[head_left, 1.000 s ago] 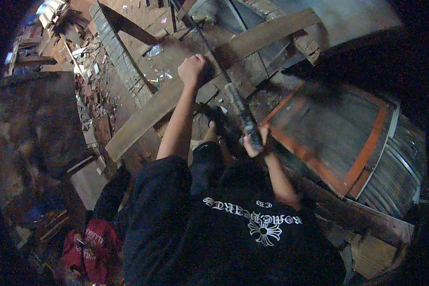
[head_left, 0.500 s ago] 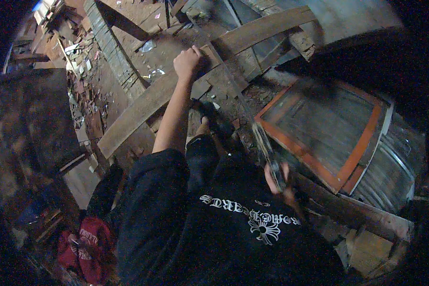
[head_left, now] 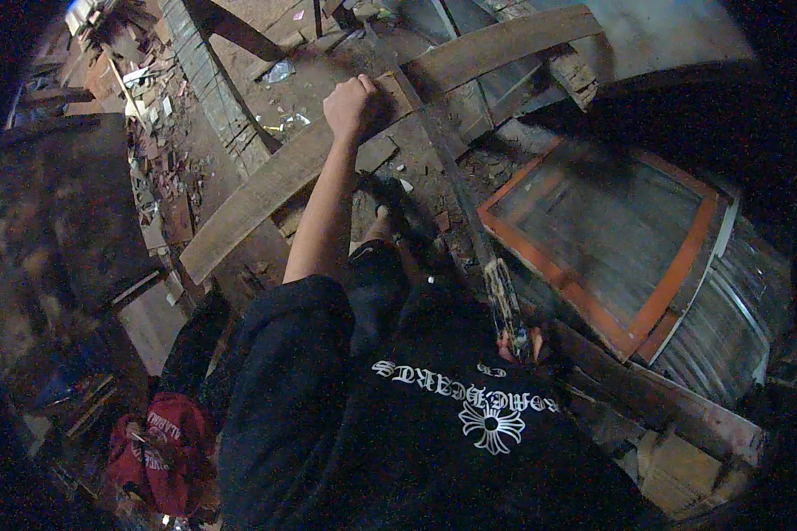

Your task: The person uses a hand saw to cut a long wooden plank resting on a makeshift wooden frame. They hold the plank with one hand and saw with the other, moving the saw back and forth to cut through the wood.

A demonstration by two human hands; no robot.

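Note:
A long wooden plank (head_left: 266, 199) lies slantwise across the view, from lower left to upper right. My left hand (head_left: 349, 108) is closed on the plank, pressing near its middle. Just right of that hand, the thin blade of a handsaw (head_left: 447, 159) crosses the plank, seen nearly edge-on. My right hand (head_left: 521, 343) grips the saw's handle close to my body; its fingers are partly hidden by the handle. Whether the blade has cut into the wood is too dark to tell.
An orange-framed panel (head_left: 633, 332) leans at the right beside corrugated sheets (head_left: 726, 310). A weathered beam (head_left: 212, 88) runs at upper left, with wood scraps (head_left: 155, 115) strewn past it. A person in a red top (head_left: 164, 451) is at lower left.
My right hand has drawn the saw back toward my body, down and slightly right. My left hand stays on the plank.

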